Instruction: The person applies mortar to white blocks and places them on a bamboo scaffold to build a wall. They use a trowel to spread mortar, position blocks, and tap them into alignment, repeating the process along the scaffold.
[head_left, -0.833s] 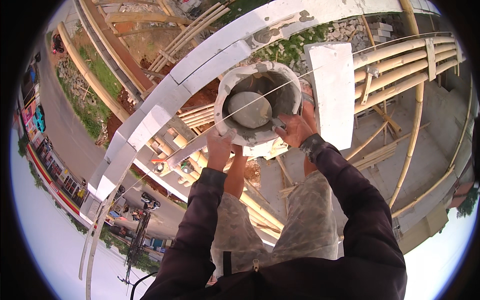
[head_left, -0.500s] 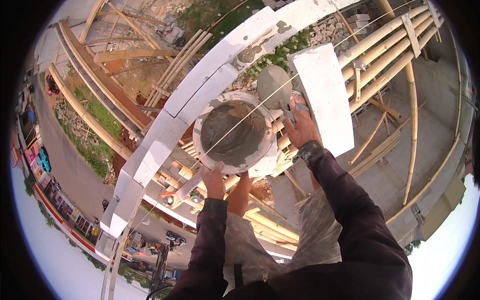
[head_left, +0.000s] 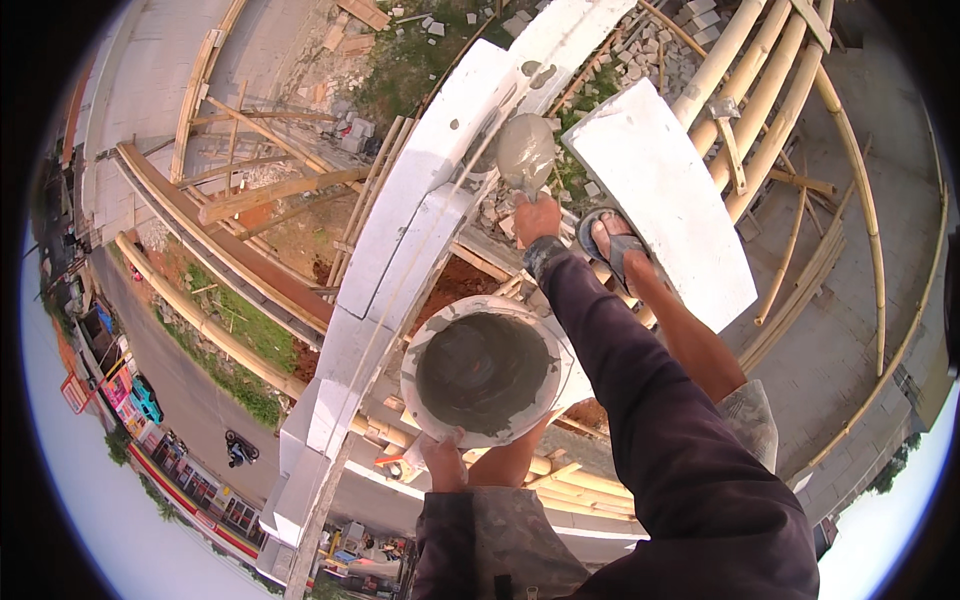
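Note:
My right hand [head_left: 537,217] is closed round the handle of a trowel [head_left: 526,153]. Wet grey mortar covers its rounded blade, which is held over or beside the white block wall [head_left: 400,225]. Below, my left hand [head_left: 443,462] grips the near rim of a round bucket [head_left: 411,392]. Inside the bucket lies smooth grey mortar [head_left: 485,370]. Mortar patches [head_left: 538,72] show on the wall top farther along. A large loose white block [head_left: 665,200] sits to the right of my right hand.
A taut string runs along the wall. Bamboo poles [head_left: 745,95] and a hammer [head_left: 728,140] lie at the upper right. My sandalled foot [head_left: 612,238] stands beside the loose block. Bamboo scaffolding is underneath, with a drop to ground and a road [head_left: 190,340] on the left.
My right hand has moved left and away from me, carrying the loaded trowel from beside the loose block towards the wall. The left hand stays on the bucket rim; the view has shifted.

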